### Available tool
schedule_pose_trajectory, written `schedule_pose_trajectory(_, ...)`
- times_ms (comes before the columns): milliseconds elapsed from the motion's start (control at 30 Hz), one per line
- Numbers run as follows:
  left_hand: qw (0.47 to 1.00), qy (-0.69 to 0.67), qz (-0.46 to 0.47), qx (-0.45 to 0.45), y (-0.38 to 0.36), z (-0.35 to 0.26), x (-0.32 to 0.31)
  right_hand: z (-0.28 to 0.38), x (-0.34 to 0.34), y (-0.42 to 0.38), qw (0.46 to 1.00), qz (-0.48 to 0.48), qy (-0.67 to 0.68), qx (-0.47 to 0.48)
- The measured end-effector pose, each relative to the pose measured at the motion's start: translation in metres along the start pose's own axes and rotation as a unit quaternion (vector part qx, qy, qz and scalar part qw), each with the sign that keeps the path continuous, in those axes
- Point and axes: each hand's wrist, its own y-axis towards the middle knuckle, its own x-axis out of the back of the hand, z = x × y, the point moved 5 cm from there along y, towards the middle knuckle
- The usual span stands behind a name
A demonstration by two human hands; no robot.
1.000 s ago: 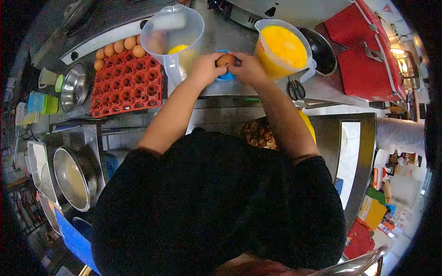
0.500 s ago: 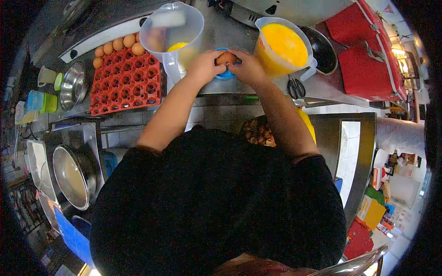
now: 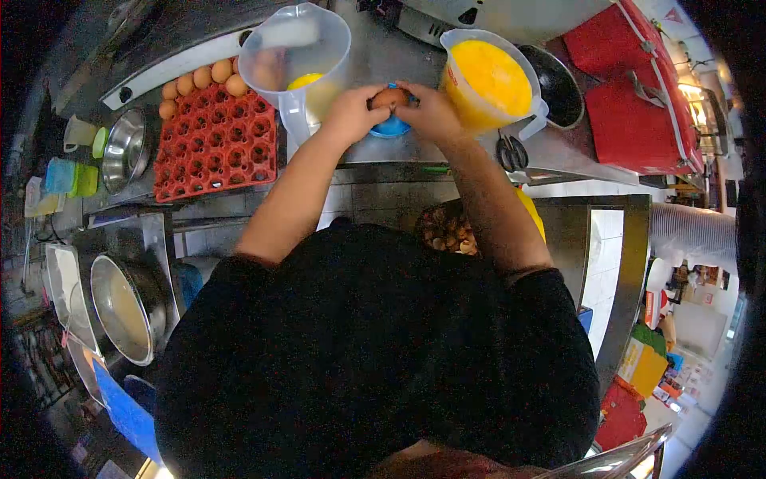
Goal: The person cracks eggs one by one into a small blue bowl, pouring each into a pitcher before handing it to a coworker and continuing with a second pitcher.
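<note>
Both hands meet over a small blue bowl (image 3: 390, 128) on the steel counter. Between them they hold one brown egg (image 3: 390, 98). My left hand (image 3: 356, 110) has its fingers round the egg's left side, and my right hand (image 3: 428, 112) grips its right side. Whether the shell is cracked cannot be made out. Left of the hands stands a clear pitcher (image 3: 294, 60) with some yellow yolk in it. On the right a second pitcher (image 3: 488, 84) is filled with yellow egg. A red egg tray (image 3: 215, 148) carries several brown eggs (image 3: 202, 77) along its back edge.
Black scissors (image 3: 511, 152) lie near the counter's front edge, below a dark pan (image 3: 556, 86). Red bags (image 3: 638, 104) are at the right. A steel bowl (image 3: 128, 150) sits left of the tray. Below the counter is a container of eggshells (image 3: 448, 231).
Both hands stay on the egg over the blue bowl, with only a slight shift of the fingers. The whole view has shifted slightly.
</note>
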Motion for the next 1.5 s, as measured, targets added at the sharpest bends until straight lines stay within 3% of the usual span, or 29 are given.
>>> schedule_pose_trajectory(100, 1.000, -0.022, -0.002, 0.014, 0.001, 0.000, 0.003, 0.010, 0.002, -0.001, 0.997, 0.031, 0.042, -0.051)
schedule_pose_trajectory(200, 0.999, -0.035, -0.016, -0.026, 0.007, 0.015, -0.003, 0.002, 0.001, 0.004, 1.000, 0.001, 0.026, -0.016)
schedule_pose_trajectory(300, 0.998, -0.052, 0.002, -0.032, 0.007, 0.010, 0.000, 0.024, 0.004, 0.000, 0.996, 0.055, 0.035, -0.054)
schedule_pose_trajectory(400, 0.997, -0.076, 0.034, -0.003, 0.002, 0.001, 0.004, -0.003, -0.002, 0.004, 0.998, 0.038, 0.020, -0.054)
schedule_pose_trajectory(500, 0.999, -0.011, 0.041, 0.005, 0.003, 0.002, 0.000, 0.003, -0.002, -0.001, 0.994, 0.048, 0.003, -0.101)
schedule_pose_trajectory(600, 0.999, -0.008, 0.043, -0.005, 0.000, -0.012, 0.007, 0.011, -0.002, -0.002, 0.999, 0.030, 0.022, -0.018)
schedule_pose_trajectory(700, 0.998, -0.035, 0.022, -0.041, 0.002, -0.007, 0.004, 0.015, 0.000, -0.002, 0.999, 0.039, -0.002, 0.004)
schedule_pose_trajectory(800, 0.999, -0.019, 0.032, -0.020, 0.002, -0.007, 0.004, 0.014, -0.001, -0.005, 0.999, 0.039, 0.037, -0.002)
schedule_pose_trajectory(900, 0.999, 0.004, 0.026, -0.044, 0.001, -0.010, 0.006, 0.025, 0.002, -0.010, 0.996, 0.049, 0.012, -0.068)
schedule_pose_trajectory(1000, 0.998, 0.040, 0.011, -0.055, -0.001, -0.013, 0.008, 0.008, -0.003, -0.006, 1.000, 0.004, -0.018, -0.002)
schedule_pose_trajectory(1200, 0.999, -0.001, 0.013, -0.048, 0.002, 0.001, 0.000, 0.010, -0.003, -0.008, 0.999, 0.005, -0.042, -0.019)
schedule_pose_trajectory(1300, 0.998, -0.005, 0.027, -0.052, 0.002, -0.002, 0.001, -0.003, -0.006, -0.004, 0.998, -0.017, -0.054, 0.027)
schedule_pose_trajectory(1400, 0.997, 0.023, 0.008, -0.077, -0.001, -0.009, 0.005, -0.015, -0.010, -0.004, 1.000, -0.004, 0.016, -0.007)
schedule_pose_trajectory(1500, 0.999, 0.000, 0.034, -0.039, -0.002, -0.012, 0.007, -0.010, -0.007, -0.003, 0.998, -0.008, -0.070, 0.005)
